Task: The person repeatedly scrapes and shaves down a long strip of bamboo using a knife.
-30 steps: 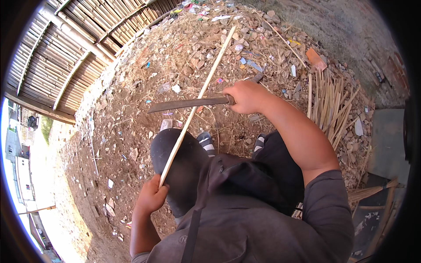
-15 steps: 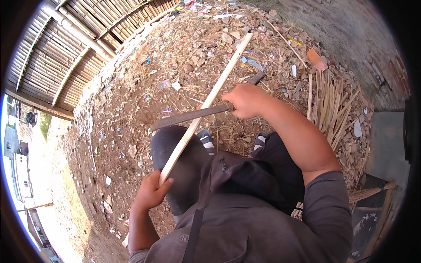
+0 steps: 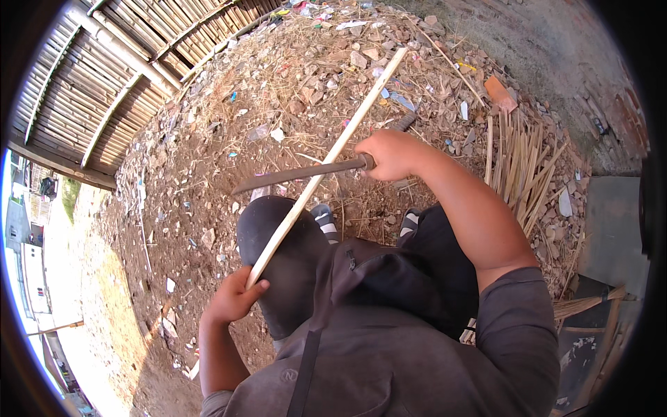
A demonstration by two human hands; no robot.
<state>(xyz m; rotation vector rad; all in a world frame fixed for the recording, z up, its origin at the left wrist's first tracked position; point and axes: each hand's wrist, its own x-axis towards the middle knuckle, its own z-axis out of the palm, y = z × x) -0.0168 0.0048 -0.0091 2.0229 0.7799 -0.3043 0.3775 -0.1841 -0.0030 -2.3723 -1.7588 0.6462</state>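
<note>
My left hand point(image 3: 235, 296) is closed round the near end of a long, pale strip of split bamboo point(image 3: 353, 127). The strip slants away from me to the upper right, crossing over my knee in dark trousers point(image 3: 278, 222). In my right hand point(image 3: 390, 154) is the handle of a machete point(image 3: 299, 174), its dark blade pointing left. The blade lies across the strip around mid-length, and a thin sliver point(image 3: 314, 159) sticks up beside the crossing. Part of the handle is hidden by my fingers, though its dark end shows beyond them.
A heap of split strips point(image 3: 524, 167) lies on the ground to the right, by an orange-brown brick piece point(image 3: 501, 94). Stones, straw and litter cover the soil. A bamboo-slat wall point(image 3: 90, 83) stands at upper left, a grey panel point(image 3: 611, 229) at far right.
The machete has shifted slightly away from me along the strip, its blade now more level. My left hand and the strip's near end have moved a little left.
</note>
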